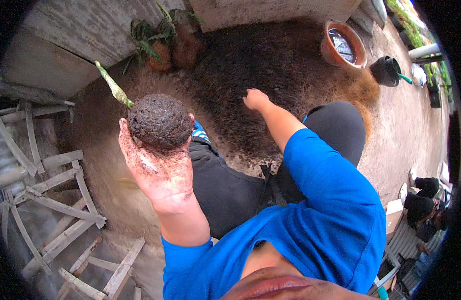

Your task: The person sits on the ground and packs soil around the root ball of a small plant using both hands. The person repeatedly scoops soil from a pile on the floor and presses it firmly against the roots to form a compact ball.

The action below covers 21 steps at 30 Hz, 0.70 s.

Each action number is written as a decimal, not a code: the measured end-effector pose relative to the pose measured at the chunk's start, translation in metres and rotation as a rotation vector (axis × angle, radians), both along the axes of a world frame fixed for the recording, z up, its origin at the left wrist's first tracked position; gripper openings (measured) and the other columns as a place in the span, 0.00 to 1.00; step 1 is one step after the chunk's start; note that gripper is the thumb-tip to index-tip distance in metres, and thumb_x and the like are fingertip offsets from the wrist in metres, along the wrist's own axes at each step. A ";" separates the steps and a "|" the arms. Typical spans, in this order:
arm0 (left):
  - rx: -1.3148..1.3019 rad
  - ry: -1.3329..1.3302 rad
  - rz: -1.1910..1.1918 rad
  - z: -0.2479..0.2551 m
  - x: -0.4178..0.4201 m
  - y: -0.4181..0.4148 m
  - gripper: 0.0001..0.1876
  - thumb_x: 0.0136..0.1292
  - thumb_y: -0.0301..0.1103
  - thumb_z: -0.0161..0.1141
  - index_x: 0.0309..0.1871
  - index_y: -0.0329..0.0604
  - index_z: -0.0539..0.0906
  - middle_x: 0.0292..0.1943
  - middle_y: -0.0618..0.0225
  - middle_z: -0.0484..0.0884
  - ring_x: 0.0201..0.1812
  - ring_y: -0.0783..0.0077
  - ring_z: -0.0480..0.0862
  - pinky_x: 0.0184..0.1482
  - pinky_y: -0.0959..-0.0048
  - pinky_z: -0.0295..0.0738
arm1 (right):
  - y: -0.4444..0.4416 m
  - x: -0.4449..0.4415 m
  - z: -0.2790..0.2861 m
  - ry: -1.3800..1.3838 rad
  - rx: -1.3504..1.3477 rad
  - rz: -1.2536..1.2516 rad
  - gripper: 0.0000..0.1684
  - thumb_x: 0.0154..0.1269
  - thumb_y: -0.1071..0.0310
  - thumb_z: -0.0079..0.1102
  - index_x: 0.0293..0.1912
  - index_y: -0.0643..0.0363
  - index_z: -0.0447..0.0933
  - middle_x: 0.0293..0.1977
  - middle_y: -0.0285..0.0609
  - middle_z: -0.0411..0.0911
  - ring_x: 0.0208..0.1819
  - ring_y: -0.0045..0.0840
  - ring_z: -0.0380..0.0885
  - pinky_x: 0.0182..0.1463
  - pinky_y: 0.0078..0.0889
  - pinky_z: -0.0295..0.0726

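My left hand (163,168), smeared with dark soil, holds up a round ball of packed dark soil and fibre (160,120). From the ball's upper left side sticks a pale green plant stem (114,85). My right hand (256,99) reaches down to a broad pile of dark fibrous material (249,63) on the ground; its fingertips are partly hidden, so whether they grip any fibre is unclear. Lighter brown fibre (360,90) lies at the pile's right edge.
A terracotta-coloured basin of liquid (326,48) and a black pot (382,71) stand at upper right. Leafy plants with brown root balls (160,56) lean near the wall. Wooden frames (65,172) occupy the left. Another person's legs (422,198) show far right, near a cardboard box (393,215).
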State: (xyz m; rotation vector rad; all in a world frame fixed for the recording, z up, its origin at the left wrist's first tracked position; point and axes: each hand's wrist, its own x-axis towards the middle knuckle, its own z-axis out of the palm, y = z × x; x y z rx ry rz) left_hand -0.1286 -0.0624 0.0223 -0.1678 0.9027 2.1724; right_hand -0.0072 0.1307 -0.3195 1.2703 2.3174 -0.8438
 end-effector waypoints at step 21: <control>-0.047 -0.005 -0.030 -0.001 -0.001 0.014 0.21 0.61 0.47 0.50 0.51 0.43 0.73 0.48 0.52 0.75 0.50 0.48 0.74 0.50 0.48 0.71 | -0.029 0.039 -0.007 0.303 -0.314 -0.422 0.26 0.51 0.58 0.56 0.50 0.59 0.72 0.50 0.54 0.71 0.51 0.45 0.71 0.55 0.34 0.70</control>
